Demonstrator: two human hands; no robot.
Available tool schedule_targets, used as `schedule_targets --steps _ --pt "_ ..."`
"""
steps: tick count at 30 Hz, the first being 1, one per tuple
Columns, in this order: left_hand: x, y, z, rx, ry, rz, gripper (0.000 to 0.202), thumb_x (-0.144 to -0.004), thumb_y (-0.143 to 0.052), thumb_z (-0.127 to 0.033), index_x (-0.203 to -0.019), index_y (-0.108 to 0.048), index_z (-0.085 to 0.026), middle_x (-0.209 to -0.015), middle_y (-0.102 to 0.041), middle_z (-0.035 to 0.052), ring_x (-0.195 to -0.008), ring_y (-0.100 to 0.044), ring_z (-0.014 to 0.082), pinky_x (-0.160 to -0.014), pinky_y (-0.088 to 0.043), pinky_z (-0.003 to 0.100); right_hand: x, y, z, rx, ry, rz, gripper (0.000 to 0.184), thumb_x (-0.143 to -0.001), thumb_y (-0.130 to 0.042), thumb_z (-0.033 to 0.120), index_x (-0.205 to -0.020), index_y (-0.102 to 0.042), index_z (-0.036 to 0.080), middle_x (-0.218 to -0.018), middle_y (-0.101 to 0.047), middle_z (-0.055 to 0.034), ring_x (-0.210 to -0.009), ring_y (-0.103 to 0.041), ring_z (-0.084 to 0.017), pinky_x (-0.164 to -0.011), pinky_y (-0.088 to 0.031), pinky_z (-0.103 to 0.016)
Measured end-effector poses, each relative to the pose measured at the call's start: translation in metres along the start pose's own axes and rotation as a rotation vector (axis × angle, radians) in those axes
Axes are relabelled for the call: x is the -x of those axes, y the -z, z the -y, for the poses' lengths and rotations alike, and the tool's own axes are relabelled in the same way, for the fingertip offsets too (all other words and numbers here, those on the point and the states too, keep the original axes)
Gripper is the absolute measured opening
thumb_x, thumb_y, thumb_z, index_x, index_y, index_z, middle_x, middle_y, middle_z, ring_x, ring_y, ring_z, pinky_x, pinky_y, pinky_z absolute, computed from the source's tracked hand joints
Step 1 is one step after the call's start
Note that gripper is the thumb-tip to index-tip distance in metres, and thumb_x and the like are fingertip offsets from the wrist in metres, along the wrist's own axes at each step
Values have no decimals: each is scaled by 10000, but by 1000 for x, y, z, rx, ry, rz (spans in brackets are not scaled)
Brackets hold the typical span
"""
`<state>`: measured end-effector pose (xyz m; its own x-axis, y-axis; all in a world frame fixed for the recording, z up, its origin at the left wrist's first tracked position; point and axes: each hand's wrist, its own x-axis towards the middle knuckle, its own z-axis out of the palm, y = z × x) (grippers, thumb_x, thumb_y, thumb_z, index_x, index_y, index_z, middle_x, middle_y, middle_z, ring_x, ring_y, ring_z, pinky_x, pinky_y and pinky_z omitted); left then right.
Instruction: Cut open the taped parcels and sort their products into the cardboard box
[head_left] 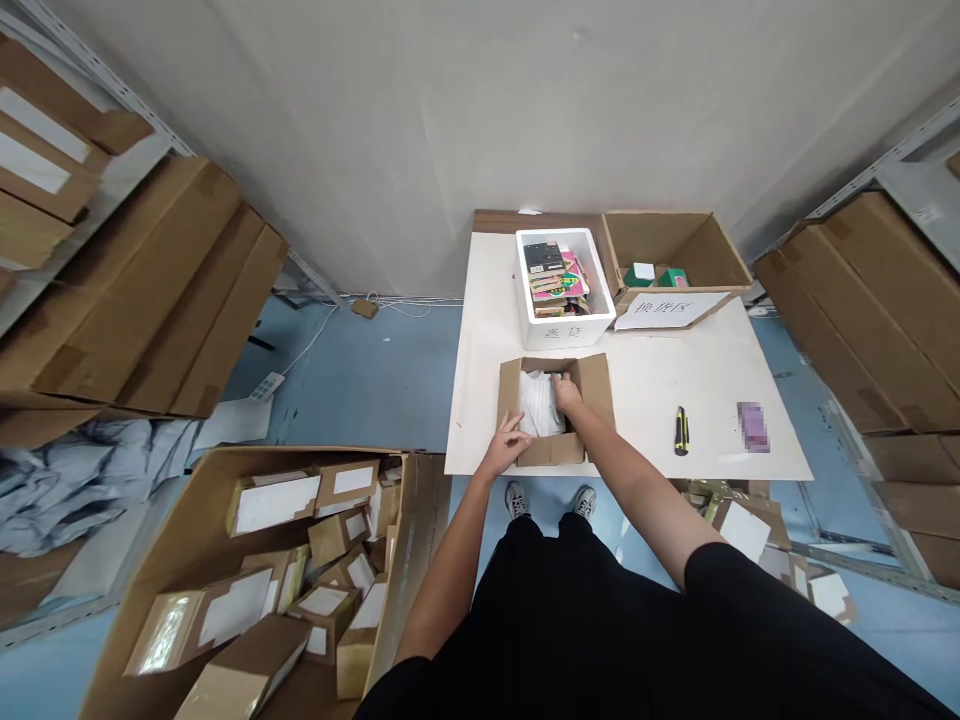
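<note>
Cardboard box [596, 385], just one, sits open on the near part of the white table [660, 390], flaps spread. Left hand [506, 445] rests on its near-left edge, fingers [501, 437] open and splayed. Right hand [568, 396] reaches inside, fingers curled down by white wrapping [538, 405]; any grip is hidden. To the right lie one utility knife [681, 430] and one blurred pink item [753, 427]; farther off stand one foam box [562, 330] and one open carton [675, 240].

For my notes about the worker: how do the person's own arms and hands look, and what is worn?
The left hand and right hand are bare, without gloves, and no watch shows. Both arms come out of black sleeves ending above the elbow.
</note>
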<state>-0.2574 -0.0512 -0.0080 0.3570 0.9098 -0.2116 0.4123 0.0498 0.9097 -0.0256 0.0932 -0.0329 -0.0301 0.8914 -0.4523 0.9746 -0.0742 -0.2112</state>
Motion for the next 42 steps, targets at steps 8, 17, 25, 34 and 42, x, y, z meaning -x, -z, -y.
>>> schedule_targets --steps 8,17,25,34,42 --pt "17 8 0 193 9 101 259 -898 -727 -458 -908 -867 -241 -1756 -352 12 -1686 22 377 -1341 -158 650 3 -17 5 157 36 71 1088 -885 -838 493 -1734 -201 255 -1694 -306 -252 -1403 -527 -367 -1099 -457 -394" --pt "48 13 -11 180 -6 249 240 -810 -790 -271 -1024 -894 -309 -1704 -441 -28 -1690 -16 352 -1354 -185 626 7 -37 8 67 11 -7 857 -970 -667 457 -1710 -297 229 -1759 -243 -191 -1484 -402 -409 -1143 -420 -456" --pt "55 10 -15 192 38 195 224 -797 -787 -253 -988 -895 -295 -1680 -484 -5 -1690 -72 334 -1352 -218 606 -6 -26 13 -24 -42 -153 555 -1010 -551 255 -1561 -525 192 -1570 -496 -185 -1352 -506 -313 -1083 -472 -381" --pt "58 18 -19 19 31 303 307 -800 -737 -198 -1050 -888 -292 -1729 -402 -4 -1687 -60 352 -1326 -248 635 6 -49 18 -44 -89 -132 839 -964 -670 481 -1694 -348 220 -1758 -239 -203 -1543 -321 -393 -1140 -436 -457" --pt "19 -4 -28 -457 -34 160 712 -763 -889 -394 -1441 -698 -291 -1811 -221 49 -1677 -67 434 -1343 -195 630 -1 -46 18 -4 -98 -110 780 -1004 -611 404 -1705 -329 208 -1771 -220 -221 -1500 -405 -377 -1114 -478 -434"
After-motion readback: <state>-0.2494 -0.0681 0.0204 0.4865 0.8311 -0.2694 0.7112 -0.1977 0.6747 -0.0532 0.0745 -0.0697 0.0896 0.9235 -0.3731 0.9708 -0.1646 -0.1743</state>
